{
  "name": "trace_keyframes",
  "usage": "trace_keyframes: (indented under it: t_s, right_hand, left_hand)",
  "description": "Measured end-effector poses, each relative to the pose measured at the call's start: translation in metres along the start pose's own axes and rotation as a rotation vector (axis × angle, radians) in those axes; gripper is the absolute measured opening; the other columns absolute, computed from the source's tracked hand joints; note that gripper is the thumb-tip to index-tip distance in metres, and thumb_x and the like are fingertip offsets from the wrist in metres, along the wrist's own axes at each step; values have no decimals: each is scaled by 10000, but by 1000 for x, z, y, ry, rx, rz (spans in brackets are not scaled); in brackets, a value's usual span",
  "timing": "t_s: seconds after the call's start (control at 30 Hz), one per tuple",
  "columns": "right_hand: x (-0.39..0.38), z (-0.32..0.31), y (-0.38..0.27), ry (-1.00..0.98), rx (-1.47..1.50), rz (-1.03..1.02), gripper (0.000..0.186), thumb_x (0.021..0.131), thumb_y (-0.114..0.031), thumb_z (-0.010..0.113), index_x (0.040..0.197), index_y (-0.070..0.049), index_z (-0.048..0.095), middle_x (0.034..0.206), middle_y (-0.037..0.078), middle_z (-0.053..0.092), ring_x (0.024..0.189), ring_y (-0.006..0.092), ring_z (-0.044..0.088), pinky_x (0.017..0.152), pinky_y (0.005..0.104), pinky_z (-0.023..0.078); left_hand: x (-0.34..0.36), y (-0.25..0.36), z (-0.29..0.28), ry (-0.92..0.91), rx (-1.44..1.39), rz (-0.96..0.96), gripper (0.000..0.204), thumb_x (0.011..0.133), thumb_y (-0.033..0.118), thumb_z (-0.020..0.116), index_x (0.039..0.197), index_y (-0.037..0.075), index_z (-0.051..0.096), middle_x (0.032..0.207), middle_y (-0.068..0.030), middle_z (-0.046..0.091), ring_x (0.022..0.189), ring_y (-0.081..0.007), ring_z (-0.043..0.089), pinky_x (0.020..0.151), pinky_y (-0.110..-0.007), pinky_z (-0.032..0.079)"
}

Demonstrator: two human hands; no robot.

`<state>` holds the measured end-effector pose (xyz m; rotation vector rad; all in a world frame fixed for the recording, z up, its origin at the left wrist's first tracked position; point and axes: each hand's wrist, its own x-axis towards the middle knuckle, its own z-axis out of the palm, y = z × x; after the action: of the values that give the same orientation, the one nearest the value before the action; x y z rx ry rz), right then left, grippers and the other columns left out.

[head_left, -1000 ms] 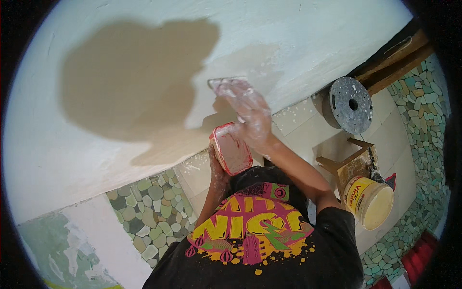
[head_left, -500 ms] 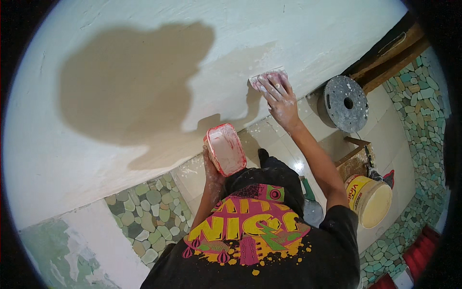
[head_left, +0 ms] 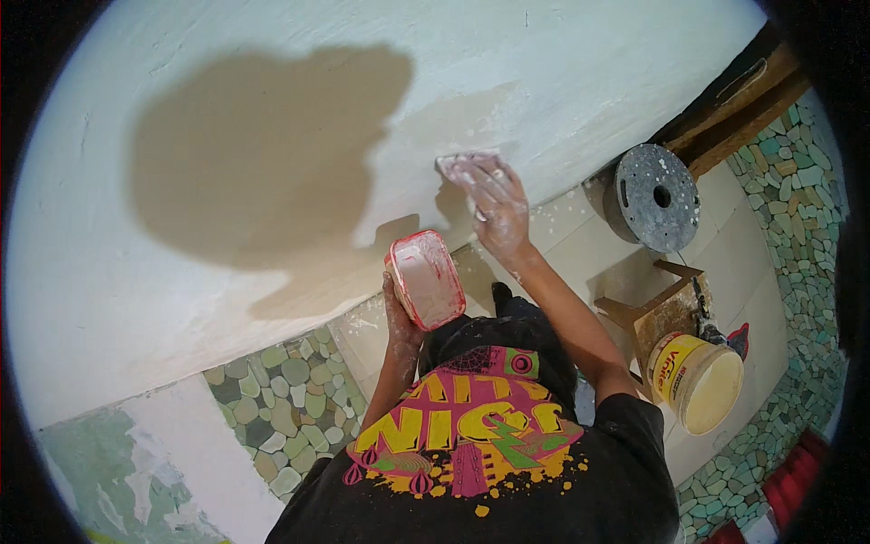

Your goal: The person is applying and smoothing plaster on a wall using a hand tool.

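My left hand (head_left: 399, 315) is wrapped round the side of a red-rimmed plastic tub (head_left: 460, 310), held tilted in front of my body. Pale pinkish-white paste (head_left: 422, 279) coats the inside of the tub. Smeared with white, my right hand (head_left: 500, 210) grips a flat putty scraper (head_left: 450, 164) against the lower part of the pale wall (head_left: 562, 100). Its fingers lie over the scraper and hide most of it. A slightly darker, damp-looking patch (head_left: 480, 107) shows on the wall just above that hand.
To the right stand a round grey paint-spattered drum (head_left: 660, 199), a small wooden stool (head_left: 666, 317) and a yellow-labelled bucket (head_left: 711, 390). Dark wooden planks (head_left: 748, 109) lean at the far right. Pebble-mosaic strips (head_left: 290, 399) border the beige tiles (head_left: 562, 236). My shadow falls across the wall.
My right hand has slid left and slightly down along the wall with the scraper. The left hand and the tub have hardly moved.
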<state>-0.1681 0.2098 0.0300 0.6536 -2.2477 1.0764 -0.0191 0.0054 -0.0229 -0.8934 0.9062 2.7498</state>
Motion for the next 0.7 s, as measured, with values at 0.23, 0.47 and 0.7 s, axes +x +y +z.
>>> trace_keyframes:
  t_s: [0.23, 0.47, 0.7]
  right_hand:
    - [33, -13, 25, 85, -330, -245, 569, 744, -113, 679, 1311, -144, 646, 1435, 35, 571, 1365, 264, 492, 1160, 501, 336]
    - [-39, 16, 69, -144, -403, -126, 626, 724, -95, 718, 1341, -155, 629, 1480, 17, 530, 1406, 248, 443, 1189, 493, 304]
    - [16, -29, 17, 332, 256, 228, 531, 843, 154, 526, 1335, -25, 620, 1411, 134, 591, 1319, 251, 549, 1105, 393, 418]
  left_hand:
    - [2, 3, -6, -26, 30, 54, 729, 979, 653, 416, 1494, 137, 405, 1436, -120, 526, 1283, -313, 542, 1074, -512, 458]
    - [3, 4, -12, -34, 40, 48, 724, 983, 650, 402, 1500, 143, 396, 1450, -117, 513, 1304, -322, 525, 1081, -530, 448]
    - [1, 2, -23, -21, 5, 63, 724, 982, 646, 415, 1501, 141, 394, 1450, -121, 511, 1302, -325, 525, 1079, -536, 447]
